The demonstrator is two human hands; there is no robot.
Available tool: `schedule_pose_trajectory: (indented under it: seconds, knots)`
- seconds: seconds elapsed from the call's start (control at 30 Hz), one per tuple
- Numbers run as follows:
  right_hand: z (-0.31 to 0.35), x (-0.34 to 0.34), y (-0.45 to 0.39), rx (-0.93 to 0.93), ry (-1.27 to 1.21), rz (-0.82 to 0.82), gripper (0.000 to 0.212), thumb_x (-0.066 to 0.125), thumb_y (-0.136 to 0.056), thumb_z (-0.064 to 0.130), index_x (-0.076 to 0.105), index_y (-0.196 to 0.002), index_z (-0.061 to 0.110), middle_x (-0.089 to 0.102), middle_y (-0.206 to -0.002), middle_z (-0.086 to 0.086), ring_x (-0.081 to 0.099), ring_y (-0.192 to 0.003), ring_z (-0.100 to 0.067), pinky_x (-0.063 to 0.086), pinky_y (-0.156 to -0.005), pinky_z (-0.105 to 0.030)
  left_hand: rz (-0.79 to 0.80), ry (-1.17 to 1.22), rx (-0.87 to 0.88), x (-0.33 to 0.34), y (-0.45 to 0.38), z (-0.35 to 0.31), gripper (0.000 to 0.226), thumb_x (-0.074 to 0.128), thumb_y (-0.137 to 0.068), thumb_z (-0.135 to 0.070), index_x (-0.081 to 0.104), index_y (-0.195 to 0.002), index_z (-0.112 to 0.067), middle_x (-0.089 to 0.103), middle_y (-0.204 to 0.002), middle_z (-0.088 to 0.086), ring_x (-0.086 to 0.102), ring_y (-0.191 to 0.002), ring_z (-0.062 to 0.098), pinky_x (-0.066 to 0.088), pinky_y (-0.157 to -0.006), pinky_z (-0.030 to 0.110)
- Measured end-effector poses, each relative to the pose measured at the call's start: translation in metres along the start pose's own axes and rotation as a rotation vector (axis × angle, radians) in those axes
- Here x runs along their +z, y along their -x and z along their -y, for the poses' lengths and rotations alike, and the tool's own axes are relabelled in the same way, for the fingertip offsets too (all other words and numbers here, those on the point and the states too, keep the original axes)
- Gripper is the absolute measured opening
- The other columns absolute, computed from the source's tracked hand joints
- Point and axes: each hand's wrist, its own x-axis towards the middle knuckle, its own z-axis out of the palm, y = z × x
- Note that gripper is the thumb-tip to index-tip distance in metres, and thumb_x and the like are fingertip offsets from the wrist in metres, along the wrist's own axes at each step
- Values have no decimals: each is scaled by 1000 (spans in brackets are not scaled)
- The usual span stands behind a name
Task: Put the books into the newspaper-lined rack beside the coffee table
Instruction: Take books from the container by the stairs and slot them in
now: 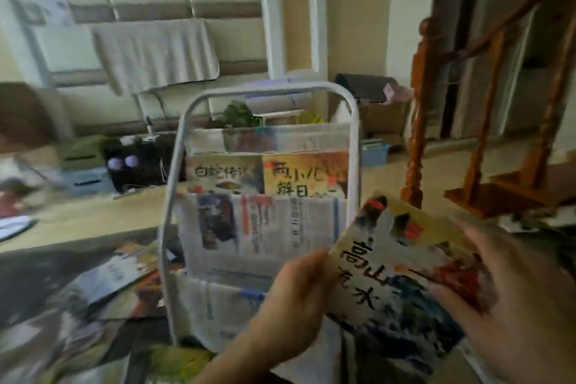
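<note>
Two books stand already in the rack [261, 165], side by side in its upper pocket, with only their top halves showing above the newspaper lining. The rack is a white tube frame with pockets lined with newspaper, one below the other, and it stands just beside the dark coffee table [37, 284], where more books [118, 277] lie in a loose pile.

A third book [402, 277] is held in front of the rack's lower right side, tilted, not yet in any pocket. The left hand [293, 299] pinches its left edge with the thumb on the cover. The right hand [511, 296] lies over its right side with the fingers spread and almost straight; whether the thumb goes under the book I cannot tell.

I judge this book to be thin and light, a soft-cover picture book that bends easily. The cover looks glossy, so it may slip a little. It is better to hold it by the two side edges, as now, and lead the bottom edge into a pocket. The newspaper lining is soft and could tear or fold if a corner catches it.

Behind the rack the floor is pale, and there are boxes, a green plant and a padded wall with a grey cloth hanging. A wooden stair rail [417, 121] stands at the right. Everything is rather blurred.
</note>
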Motion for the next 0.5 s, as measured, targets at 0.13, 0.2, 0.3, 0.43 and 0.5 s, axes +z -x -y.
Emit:
schedule_pose_trajectory:
  seconds: [0.13,0.2,0.3,0.43,0.5]
  knots:
    - [86,0,-60,-189,-29,-115,74,59,-74,60,46,-136,20,58,-106,-4,54,-95,-26,45,-81,-44,-301,98,28,-73,5,2,21,47,-101,-12,66,-95,-16,74,-91,-4,70,-83,10,57,-68,25]
    - [121,5,-94,-257,-84,-115,70,56,-78,61,47,-134,21,56,-109,-2,52,-98,-23,43,-84,-42,-428,107,61,-106,-2,3,15,49,-99,-15,64,-100,-18,73,-94,-6,71,-85,10,58,-67,25]
    - [170,16,-147,-404,-50,-175,65,62,-78,58,48,-130,21,58,-107,-3,55,-96,-25,45,-83,-42,-615,44,78,-153,-28,13,14,53,-97,-23,57,-110,-23,70,-100,-5,70,-90,9,61,-66,28]
    - [223,45,-206,-513,62,-232,62,64,-82,55,46,-130,21,60,-110,-5,57,-98,-27,42,-87,-43,-757,-177,67,-201,-69,25,31,57,-97,-22,50,-126,-25,58,-108,-14,59,-92,0,54,-61,10]
    - [235,64,-226,-537,111,-239,61,63,-83,55,45,-130,22,59,-111,-4,56,-98,-27,42,-87,-42,-722,-158,22,-210,-82,33,40,58,-96,-18,46,-133,-23,54,-103,-20,56,-92,-4,54,-63,11]
